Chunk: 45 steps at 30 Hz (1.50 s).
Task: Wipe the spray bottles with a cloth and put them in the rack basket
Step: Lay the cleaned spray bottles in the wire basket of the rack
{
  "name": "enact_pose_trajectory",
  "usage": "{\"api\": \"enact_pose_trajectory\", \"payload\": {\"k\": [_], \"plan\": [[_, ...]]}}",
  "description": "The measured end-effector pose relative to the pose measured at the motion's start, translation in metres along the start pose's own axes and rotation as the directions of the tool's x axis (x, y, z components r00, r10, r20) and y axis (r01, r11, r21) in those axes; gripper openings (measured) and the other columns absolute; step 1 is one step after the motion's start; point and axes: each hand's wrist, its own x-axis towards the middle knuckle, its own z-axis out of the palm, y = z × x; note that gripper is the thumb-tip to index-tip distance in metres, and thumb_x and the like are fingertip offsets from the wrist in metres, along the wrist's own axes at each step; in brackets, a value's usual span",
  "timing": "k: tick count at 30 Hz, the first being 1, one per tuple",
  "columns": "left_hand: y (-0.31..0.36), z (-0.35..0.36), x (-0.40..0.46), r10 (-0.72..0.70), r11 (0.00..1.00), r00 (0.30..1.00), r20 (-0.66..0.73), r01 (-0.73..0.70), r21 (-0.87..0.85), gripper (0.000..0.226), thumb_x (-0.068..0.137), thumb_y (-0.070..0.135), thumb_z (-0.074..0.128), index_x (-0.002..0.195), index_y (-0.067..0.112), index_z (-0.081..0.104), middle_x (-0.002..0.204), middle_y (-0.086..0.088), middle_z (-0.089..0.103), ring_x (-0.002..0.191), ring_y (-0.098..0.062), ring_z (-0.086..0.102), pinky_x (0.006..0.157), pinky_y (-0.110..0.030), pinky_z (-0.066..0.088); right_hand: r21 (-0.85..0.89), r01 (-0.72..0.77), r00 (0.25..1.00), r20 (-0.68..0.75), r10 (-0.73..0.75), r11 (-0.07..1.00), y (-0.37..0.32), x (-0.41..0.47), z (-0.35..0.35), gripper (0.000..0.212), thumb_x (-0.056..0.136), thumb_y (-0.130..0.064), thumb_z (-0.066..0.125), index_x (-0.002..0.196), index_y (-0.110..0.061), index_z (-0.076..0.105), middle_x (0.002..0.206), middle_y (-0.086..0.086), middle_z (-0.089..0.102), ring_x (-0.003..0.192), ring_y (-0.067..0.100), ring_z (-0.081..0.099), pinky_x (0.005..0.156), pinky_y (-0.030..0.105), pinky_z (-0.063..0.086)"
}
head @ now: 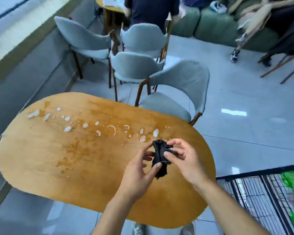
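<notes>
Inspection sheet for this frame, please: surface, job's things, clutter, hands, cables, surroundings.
Surface: oval wooden table, wet patches and white droplets across its far side.
Job's things: black cloth bunched above the table; black wire rack basket at lower right, green blurred items inside; no spray bottle clearly seen.
Clutter: nothing seen.
Hands: left hand and right hand both pinch the cloth.
Cables: nothing seen.
Surroundings: grey chairs, green sofa, people beyond.

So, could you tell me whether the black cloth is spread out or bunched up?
Bunched up: the black cloth is crumpled between the left hand and right hand.
</notes>
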Motion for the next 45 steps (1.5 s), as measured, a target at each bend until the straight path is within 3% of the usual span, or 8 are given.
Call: {"api": "enact_pose_trajectory", "payload": {"k": [7, 17, 22, 25, 28, 32, 38, 45], "plan": [[0.160, 0.081, 0.057, 0.337, 0.939, 0.912, 0.234, -0.345, -0.008, 0.063, 0.102, 0.005, 0.066, 0.143, 0.049, 0.049, 0.101, 0.019, 0.068, 0.101, -0.007, 0.066, 0.087, -0.020, 0.053, 0.003, 0.107, 0.918, -0.384, -0.097, 0.994, -0.069, -0.087, -0.170, 0.035, 0.097, 0.004, 0.067, 0.111, -0.026, 0.078, 0.107, -0.006, 0.079, 0.090, 0.009, 0.071, 0.075, 0.021, 0.054], [0.312, 0.271, 0.047, 0.565, 0.809, 0.693, 0.448, -0.572, -0.136, 0.052, 0.102, -0.004, 0.058, 0.123, 0.044, 0.057, 0.097, 0.022, 0.068, 0.093, -0.013, 0.068, 0.078, -0.021, 0.054, 0.096, 0.174, 0.539, -0.843, -0.013, 0.980, -0.050, -0.268, -0.365, 0.042, 0.097, 0.009, 0.056, 0.102, -0.025, 0.080, 0.103, -0.007, 0.079, 0.091, 0.006, 0.071, 0.076, 0.023, 0.052], [0.371, 0.364, -0.013, 0.661, 0.715, 0.556, 0.504, -0.670, -0.200, 0.029, 0.101, 0.030, 0.070, 0.127, 0.041, 0.063, 0.107, 0.021, 0.065, 0.105, -0.007, 0.063, 0.086, -0.024, 0.055, 0.230, 0.335, 0.427, -0.901, 0.070, 0.914, -0.041, -0.339, -0.426, 0.038, 0.098, 0.008, 0.054, 0.103, -0.016, 0.083, 0.100, 0.006, 0.079, 0.088, 0.017, 0.073, 0.078, 0.034, 0.062], [0.398, 0.415, -0.059, 0.657, 0.679, 0.424, 0.623, -0.691, -0.245, 0.049, 0.092, 0.070, 0.065, 0.133, 0.043, 0.064, 0.117, 0.026, 0.065, 0.114, -0.001, 0.062, 0.089, -0.022, 0.052, 0.254, 0.370, 0.437, -0.896, 0.074, 0.894, -0.036, -0.372, -0.454, 0.037, 0.098, 0.009, 0.055, 0.107, -0.013, 0.083, 0.103, 0.013, 0.076, 0.089, 0.021, 0.074, 0.080, 0.032, 0.063], [0.414, 0.469, -0.097, 0.622, 0.633, 0.285, 0.730, -0.731, -0.254, 0.053, 0.088, 0.070, 0.063, 0.135, 0.045, 0.060, 0.117, 0.025, 0.068, 0.110, -0.002, 0.064, 0.091, -0.032, 0.056, 0.231, 0.351, 0.448, -0.893, 0.054, 0.907, -0.026, -0.406, -0.479, 0.047, 0.093, 0.014, 0.051, 0.113, -0.016, 0.081, 0.110, 0.017, 0.077, 0.101, 0.026, 0.076, 0.087, 0.031, 0.062], [0.431, 0.522, -0.129, 0.611, 0.667, 0.267, 0.746, -0.681, -0.302, 0.013, 0.100, 0.034, 0.072, 0.109, 0.040, 0.065, 0.095, 0.016, 0.074, 0.090, -0.008, 0.069, 0.083, -0.046, 0.061, 0.113, 0.261, 0.364, -0.931, 0.010, 0.959, -0.001, -0.455, -0.508, 0.043, 0.089, 0.010, 0.068, 0.118, -0.020, 0.078, 0.103, 0.012, 0.079, 0.098, 0.020, 0.076, 0.087, 0.026, 0.061], [0.456, 0.556, -0.155, 0.595, 0.757, 0.260, 0.760, -0.499, -0.422, 0.014, 0.103, 0.025, 0.071, 0.091, 0.031, 0.070, 0.084, 0.006, 0.072, 0.084, -0.021, 0.069, 0.080, -0.045, 0.061, -0.040, -0.057, 0.136, -0.990, -0.032, 0.998, 0.055, -0.504, -0.528, 0.005, 0.093, -0.027, 0.078, 0.093, -0.022, 0.077, 0.087, 0.001, 0.070, 0.084, 0.013, 0.067, 0.079, 0.032, 0.062], [0.470, 0.567, -0.170, 0.573, 0.790, 0.247, 0.781, -0.421, -0.446, 0.012, 0.102, 0.012, 0.071, 0.095, 0.022, 0.074, 0.088, 0.006, 0.076, 0.085, -0.009, 0.069, 0.083, -0.026, 0.054, -0.017, -0.120, 0.226, -0.974, 0.011, 0.993, 0.075, -0.527, -0.511, 0.015, 0.098, -0.012, 0.069, 0.093, -0.025, 0.073, 0.087, -0.001, 0.071, 0.082, 0.015, 0.068, 0.079, 0.029, 0.052]]}}
